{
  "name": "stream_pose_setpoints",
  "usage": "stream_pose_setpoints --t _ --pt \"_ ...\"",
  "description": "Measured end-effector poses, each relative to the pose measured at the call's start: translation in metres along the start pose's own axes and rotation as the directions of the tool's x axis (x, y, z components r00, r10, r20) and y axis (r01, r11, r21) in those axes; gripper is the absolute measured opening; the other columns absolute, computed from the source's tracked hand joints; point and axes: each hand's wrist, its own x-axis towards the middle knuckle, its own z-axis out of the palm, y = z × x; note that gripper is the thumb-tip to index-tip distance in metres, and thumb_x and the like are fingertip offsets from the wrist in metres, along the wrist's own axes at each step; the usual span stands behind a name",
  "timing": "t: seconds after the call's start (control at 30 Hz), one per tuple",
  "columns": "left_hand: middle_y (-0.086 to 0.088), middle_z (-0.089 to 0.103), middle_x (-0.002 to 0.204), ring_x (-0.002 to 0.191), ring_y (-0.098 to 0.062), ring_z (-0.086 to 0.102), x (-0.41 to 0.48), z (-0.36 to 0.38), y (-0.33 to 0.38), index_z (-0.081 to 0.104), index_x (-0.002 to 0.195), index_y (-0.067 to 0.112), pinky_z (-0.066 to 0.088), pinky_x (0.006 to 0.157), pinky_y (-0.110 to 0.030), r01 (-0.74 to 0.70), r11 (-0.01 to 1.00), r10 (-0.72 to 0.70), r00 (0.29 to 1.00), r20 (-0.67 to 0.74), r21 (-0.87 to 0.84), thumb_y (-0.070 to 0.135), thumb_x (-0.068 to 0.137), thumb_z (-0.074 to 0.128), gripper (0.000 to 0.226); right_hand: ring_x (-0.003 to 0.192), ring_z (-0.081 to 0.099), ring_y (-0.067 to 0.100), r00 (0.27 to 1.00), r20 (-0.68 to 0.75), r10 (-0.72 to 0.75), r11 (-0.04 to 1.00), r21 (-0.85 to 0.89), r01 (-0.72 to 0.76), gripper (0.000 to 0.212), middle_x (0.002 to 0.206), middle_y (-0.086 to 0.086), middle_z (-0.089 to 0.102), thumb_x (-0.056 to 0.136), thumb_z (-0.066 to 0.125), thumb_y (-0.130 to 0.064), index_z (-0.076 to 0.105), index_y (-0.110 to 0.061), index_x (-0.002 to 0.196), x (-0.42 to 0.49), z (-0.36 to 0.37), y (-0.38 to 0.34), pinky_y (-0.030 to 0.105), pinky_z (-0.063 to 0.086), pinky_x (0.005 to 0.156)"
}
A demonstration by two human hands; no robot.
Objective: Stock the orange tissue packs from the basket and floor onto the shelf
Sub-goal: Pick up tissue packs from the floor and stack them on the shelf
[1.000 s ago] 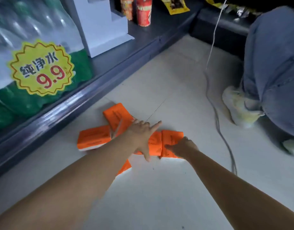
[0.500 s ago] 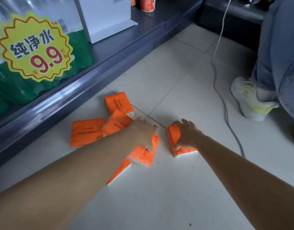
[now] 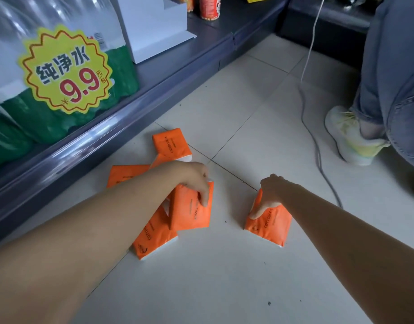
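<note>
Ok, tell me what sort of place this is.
Most likely a small shop aisle. A low shelf holds bagged water bottles with a yellow 9.9 price tag and cans, and orange tissue packs lie on the tiled floor, waiting to be stocked.

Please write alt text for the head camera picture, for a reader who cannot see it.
Two bare arms reach down to orange tissue packs scattered on a tiled floor: the left hand grips one tilted pack, the right hand grips another pack. A low dark shelf runs along the left; another person's shoe is at right.
</note>
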Motion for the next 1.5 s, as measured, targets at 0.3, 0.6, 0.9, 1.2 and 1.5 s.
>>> stream_pose_setpoints --t 0.3,0.6,0.9,1.2,1.5 --pt "0.003 0.061 0.094 0.086 -0.017 0.06 -0.042 -0.029 0.001 0.06 0.111 0.015 0.05 0.077 -0.028 -0.045 0.992 0.026 0.987 -0.16 -0.117 0.021 0.057 0.09 0.063 0.088 0.056 0.02 0.915 -0.392 0.093 0.7 0.679 0.22 0.065 0.1 0.0 0.06 0.055 0.086 -0.053 0.057 -0.02 0.102 -0.031 -0.03 0.0 0.027 0.038 0.059" --pt "-0.002 0.059 0.117 0.109 -0.025 0.058 -0.172 -0.167 0.018 0.06 0.112 0.022 0.049 0.083 -0.032 -0.048 0.99 0.107 0.863 -0.494 0.13 0.017 0.073 0.077 0.043 0.069 0.061 0.01 0.715 -0.617 0.329 0.203 0.786 0.585 0.055 0.078 -0.006 0.064 0.056 0.09 -0.039 0.062 -0.012 0.093 -0.133 -0.151 -0.009 0.021 0.046 0.06" --pt "-0.005 0.059 0.124 0.116 -0.026 0.054 -0.474 -0.415 0.074 0.058 0.123 0.018 0.042 0.094 -0.032 -0.04 0.993 0.105 0.742 -0.662 0.113 0.022 0.087 0.062 0.037 0.066 0.061 0.0 0.534 -0.83 0.161 0.147 0.555 0.819 0.051 0.08 -0.008 0.063 0.059 0.09 -0.032 0.059 -0.011 0.094 -0.386 -0.443 0.01 0.011 0.047 0.06" --pt "0.012 0.052 0.124 0.118 -0.008 0.05 -0.81 -0.612 0.132 0.046 0.136 0.035 0.041 0.099 -0.028 0.0 1.0 0.022 0.659 -0.752 0.029 0.015 0.09 0.061 0.053 0.078 0.067 0.01 0.356 -0.934 -0.039 0.05 0.354 0.934 0.044 0.086 -0.01 0.067 0.055 0.086 -0.043 0.068 -0.025 0.09 -0.667 -0.707 0.014 0.03 0.058 0.068" --pt "0.0 0.057 0.133 0.121 -0.015 0.053 -0.966 -0.675 0.097 0.053 0.128 0.027 0.04 0.107 -0.039 0.099 0.993 -0.101 0.478 -0.872 -0.061 0.019 0.086 0.068 0.045 0.073 0.07 0.019 0.279 -0.924 -0.263 0.067 0.271 0.96 0.044 0.081 0.002 0.071 0.053 0.084 -0.048 0.061 -0.019 0.077 -0.793 -0.8 -0.052 0.033 0.059 0.064"
